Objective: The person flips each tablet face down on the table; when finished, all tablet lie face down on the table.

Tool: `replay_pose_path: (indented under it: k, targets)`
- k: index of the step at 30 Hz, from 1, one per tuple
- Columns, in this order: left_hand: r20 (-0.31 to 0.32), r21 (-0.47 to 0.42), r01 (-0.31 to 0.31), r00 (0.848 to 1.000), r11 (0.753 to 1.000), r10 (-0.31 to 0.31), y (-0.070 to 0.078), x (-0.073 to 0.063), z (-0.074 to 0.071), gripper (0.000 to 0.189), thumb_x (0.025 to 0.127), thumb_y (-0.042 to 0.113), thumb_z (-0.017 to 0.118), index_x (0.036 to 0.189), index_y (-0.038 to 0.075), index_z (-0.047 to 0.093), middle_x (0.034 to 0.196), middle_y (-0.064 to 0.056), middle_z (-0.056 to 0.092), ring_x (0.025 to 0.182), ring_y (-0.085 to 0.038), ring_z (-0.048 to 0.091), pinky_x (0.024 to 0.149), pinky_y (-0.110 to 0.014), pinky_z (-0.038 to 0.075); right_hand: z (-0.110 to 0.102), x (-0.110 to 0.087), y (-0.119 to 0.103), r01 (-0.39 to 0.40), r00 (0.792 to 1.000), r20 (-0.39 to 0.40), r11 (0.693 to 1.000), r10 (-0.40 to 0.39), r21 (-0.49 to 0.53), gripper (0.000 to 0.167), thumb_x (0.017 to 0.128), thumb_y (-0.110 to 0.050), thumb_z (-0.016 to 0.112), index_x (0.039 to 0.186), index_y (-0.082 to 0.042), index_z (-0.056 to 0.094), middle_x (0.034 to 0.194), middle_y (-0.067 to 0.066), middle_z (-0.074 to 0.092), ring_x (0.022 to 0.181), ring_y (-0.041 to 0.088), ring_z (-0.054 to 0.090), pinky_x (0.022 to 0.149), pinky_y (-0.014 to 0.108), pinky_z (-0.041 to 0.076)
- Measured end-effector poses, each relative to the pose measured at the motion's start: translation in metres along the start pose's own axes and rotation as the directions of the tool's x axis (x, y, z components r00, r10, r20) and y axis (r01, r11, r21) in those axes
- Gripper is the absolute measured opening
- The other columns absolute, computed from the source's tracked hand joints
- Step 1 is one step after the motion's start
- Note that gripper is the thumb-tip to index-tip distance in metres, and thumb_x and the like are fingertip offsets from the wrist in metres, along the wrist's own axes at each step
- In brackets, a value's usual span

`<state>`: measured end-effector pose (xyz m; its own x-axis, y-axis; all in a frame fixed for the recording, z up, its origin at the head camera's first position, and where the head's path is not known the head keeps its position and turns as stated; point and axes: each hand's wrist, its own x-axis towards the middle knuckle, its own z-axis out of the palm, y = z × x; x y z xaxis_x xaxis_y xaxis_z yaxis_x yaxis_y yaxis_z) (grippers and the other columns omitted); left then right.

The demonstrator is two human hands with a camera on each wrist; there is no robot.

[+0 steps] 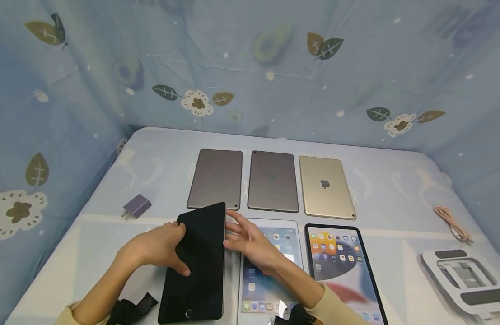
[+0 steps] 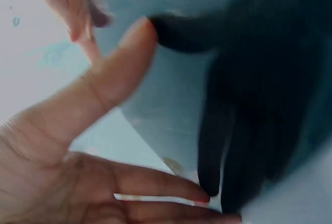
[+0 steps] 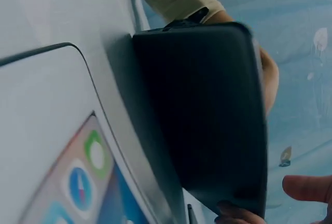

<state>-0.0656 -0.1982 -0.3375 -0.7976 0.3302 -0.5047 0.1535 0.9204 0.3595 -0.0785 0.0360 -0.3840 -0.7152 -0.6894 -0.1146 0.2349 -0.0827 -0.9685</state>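
Observation:
A black-fronted tablet [image 1: 201,266] with a dark screen and a round home button is tilted up off the table. My left hand [image 1: 158,248] grips its left side, thumb on the glass and fingers behind the edge. The screen mirrors that hand in the left wrist view. At the upper right edge, my right hand [image 1: 250,241] touches the tablet with extended fingers. The right wrist view shows the tablet's dark back [image 3: 202,105], a fingertip [image 3: 238,214] against it and the thumb [image 3: 308,187] apart from it.
Right of it lie a lit white tablet [image 1: 250,271] and a lit black-framed tablet [image 1: 339,266]. Behind are two grey tablets [image 1: 215,178] [image 1: 273,180] and a gold tablet [image 1: 327,187], face down. A purple charger plug [image 1: 137,206], coiled cable [image 1: 449,221] and white stand [image 1: 457,271] lie at the sides.

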Motion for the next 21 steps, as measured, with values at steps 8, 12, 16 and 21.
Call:
replay_pose_path:
  k: [8,12,16,21]
  targets:
    - [0.019,-0.107,-0.085,0.996,0.991,0.088,0.000,0.003,-0.003,0.107,0.065,0.044,0.086,0.141,-0.013,0.037,0.144,-0.030,0.042,0.133,-0.047,0.039,0.104,-0.058,0.037,-0.003,-0.009,-0.024,0.113,0.991,0.090,0.983,-0.101,-0.145,0.078,0.093,0.000,0.056,0.154,-0.002,0.007,0.155,0.026,0.025,0.142,0.037,0.030,0.115,0.048,0.027]
    - [-0.012,-0.151,-0.109,0.994,0.983,0.108,0.006,0.007,0.000,0.108,0.065,0.046,0.086,0.142,-0.011,0.037,0.144,-0.026,0.044,0.133,-0.043,0.041,0.104,-0.056,0.039,-0.006,-0.013,-0.033,0.119,0.992,0.065,0.963,-0.106,-0.244,0.079,0.092,-0.003,0.059,0.154,-0.001,0.009,0.154,0.025,0.028,0.142,0.036,0.033,0.115,0.050,0.025]
    - [-0.047,-0.218,-0.194,0.981,0.957,0.188,0.010,0.014,0.002,0.108,0.065,0.045,0.086,0.142,-0.012,0.036,0.144,-0.026,0.044,0.133,-0.040,0.044,0.104,-0.055,0.040,-0.008,-0.018,-0.041,0.121,0.992,0.024,0.943,-0.120,-0.309,0.078,0.091,-0.006,0.063,0.153,-0.001,0.015,0.151,0.024,0.035,0.139,0.034,0.038,0.115,0.049,0.027]
    - [-0.087,-0.236,-0.276,0.961,0.932,0.263,0.013,0.022,0.008,0.109,0.066,0.046,0.085,0.141,-0.015,0.035,0.145,-0.029,0.042,0.132,-0.041,0.045,0.104,-0.054,0.040,-0.011,-0.023,-0.048,0.147,0.988,0.012,0.921,-0.153,-0.361,0.076,0.091,-0.010,0.065,0.151,0.000,0.022,0.146,0.026,0.041,0.136,0.037,0.042,0.113,0.051,0.030]
